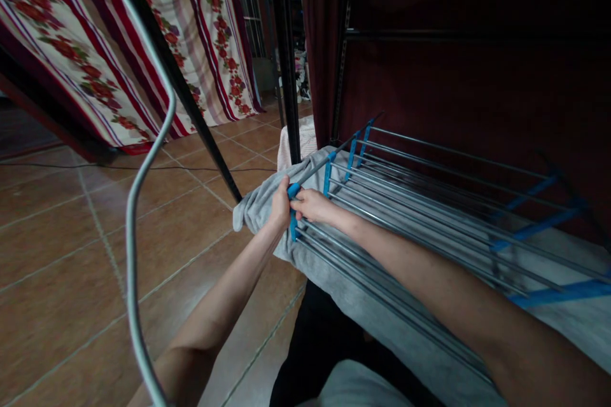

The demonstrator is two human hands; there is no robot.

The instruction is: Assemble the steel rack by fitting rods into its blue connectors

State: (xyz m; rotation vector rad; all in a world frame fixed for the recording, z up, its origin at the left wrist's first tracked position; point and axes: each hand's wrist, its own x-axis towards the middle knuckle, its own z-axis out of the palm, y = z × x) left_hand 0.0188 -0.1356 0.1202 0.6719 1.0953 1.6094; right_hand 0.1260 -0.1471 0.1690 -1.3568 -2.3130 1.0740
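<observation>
Both hands together at the near left corner of the rack: left hand (281, 206) clamped on the blue end joint, right hand (312, 205) against the same joint, fingers curled; can't tell if they close on it. Rack (420, 201): long silver rods, blue plastic connectors, lying on grey cloth (353, 302). Left arm reaches up from lower left, right forearm crosses over the rods. Maroon fabric (453, 89) walls the far side, dark post (286, 76) just beyond the corner. Open tile floor (62, 280) to the left, bent metal tube (131, 229) in between.
</observation>
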